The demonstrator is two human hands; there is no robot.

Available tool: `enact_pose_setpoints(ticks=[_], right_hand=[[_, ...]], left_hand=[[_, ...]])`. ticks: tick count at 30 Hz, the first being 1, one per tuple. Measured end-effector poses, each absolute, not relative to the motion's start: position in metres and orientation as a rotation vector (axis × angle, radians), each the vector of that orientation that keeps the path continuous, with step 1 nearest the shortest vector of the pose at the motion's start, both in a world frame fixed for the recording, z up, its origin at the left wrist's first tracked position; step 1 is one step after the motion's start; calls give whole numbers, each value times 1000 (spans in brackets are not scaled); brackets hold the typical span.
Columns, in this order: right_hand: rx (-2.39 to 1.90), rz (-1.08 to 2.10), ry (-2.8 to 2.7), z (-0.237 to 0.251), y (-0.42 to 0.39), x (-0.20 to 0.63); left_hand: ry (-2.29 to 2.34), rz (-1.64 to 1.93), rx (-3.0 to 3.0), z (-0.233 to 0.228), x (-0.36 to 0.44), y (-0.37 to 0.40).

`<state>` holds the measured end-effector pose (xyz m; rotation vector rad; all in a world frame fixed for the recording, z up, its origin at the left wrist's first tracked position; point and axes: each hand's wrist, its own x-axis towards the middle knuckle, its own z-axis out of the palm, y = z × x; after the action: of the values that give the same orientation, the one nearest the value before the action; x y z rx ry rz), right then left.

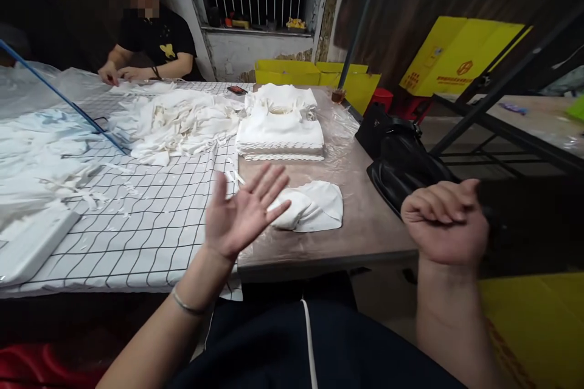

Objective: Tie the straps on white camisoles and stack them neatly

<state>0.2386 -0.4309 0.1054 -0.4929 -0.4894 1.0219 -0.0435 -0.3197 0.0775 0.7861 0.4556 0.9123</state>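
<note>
Over the near edge of the brown table (365,231), we see the left hand (239,213) raised palm-up with its fingers spread apart, holding nothing. Just beyond its fingertips lies a folded white cloth piece (314,206), flat on the table. The right hand (444,222) hovers off the table's right edge, fingers curled loosely together, also empty. Farther back on the table sits a stack of folded white cloths (280,127), with a loose heap of white cloth (177,121) to its left on the checked cover (150,225). Another person's hands (116,75) rest at the far end.
</note>
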Motion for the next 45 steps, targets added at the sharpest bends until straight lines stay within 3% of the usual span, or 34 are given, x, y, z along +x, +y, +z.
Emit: enact_pose_setpoints(ticks=[7,16,29,39,45], right_hand=[[-1093,1105,-755,70,-415,150],[-897,1205,-1313,75,-410,133],[-960,1121,-1345,67,-414,137],[-1066,1341,-902,61,-413,126],[-1067,1449,-837,64,-413,130]], left_hand=[[698,1050,948,55,-12,-359],[571,720,771,68,-24,-374],[590,578,662,60,-21,-378],[635,744,766,53,-20,-376],[610,632,745,56,-30,-373]])
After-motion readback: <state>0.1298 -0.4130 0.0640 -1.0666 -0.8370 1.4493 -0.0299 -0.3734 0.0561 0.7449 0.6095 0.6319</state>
